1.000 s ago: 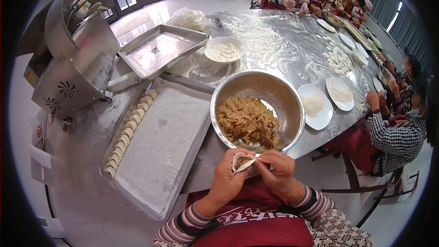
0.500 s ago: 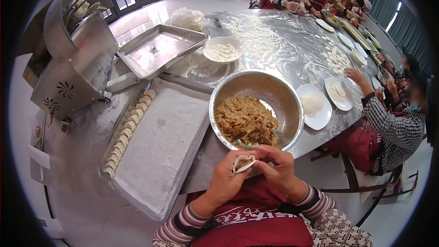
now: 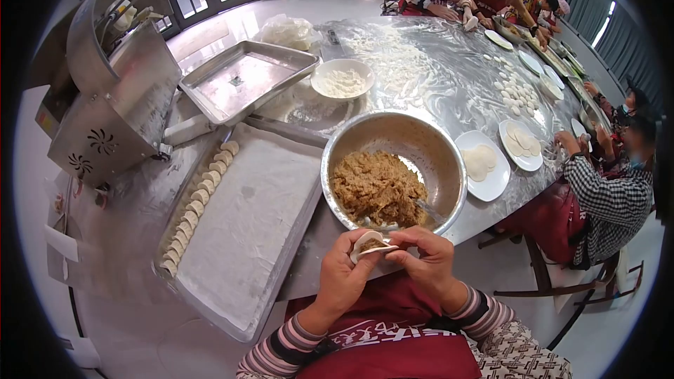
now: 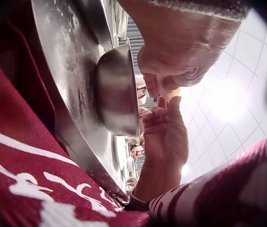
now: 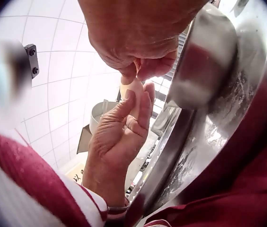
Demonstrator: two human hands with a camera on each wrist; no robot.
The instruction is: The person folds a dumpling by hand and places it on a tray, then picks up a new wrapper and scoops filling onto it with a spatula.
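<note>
A half-folded dumpling [image 3: 371,241] sits between both hands in front of the metal bowl, its brown filling visible in the opening of the pale wrapper. The left hand [image 3: 341,271] holds it from one side, thumb along the near edge. At its other end, the right hand [image 3: 430,261] pinches the wrapper's edge between thumb and forefinger. In the right wrist view the dumpling [image 5: 134,91] shows pale against the left hand's thumb and fingers. Just beyond the hands, a large bowl [image 3: 444,158] contains brown filling [image 3: 379,186] and a utensil's handle.
To the left, a lined tray [image 3: 249,224] carries a row of folded dumplings [image 3: 192,214]. Round wrappers lie on two white plates [image 3: 491,187] at right. A flour bowl [image 3: 359,70], an upper tray [image 3: 246,77] and a metal machine [image 3: 119,112] stand farther back. Other people work around the table.
The wrapper has tilted in the fingers, its near edge now lying flatter toward the right hand. Both hands stay in nearly the same place. A seated person at right reached over the table and drew back.
</note>
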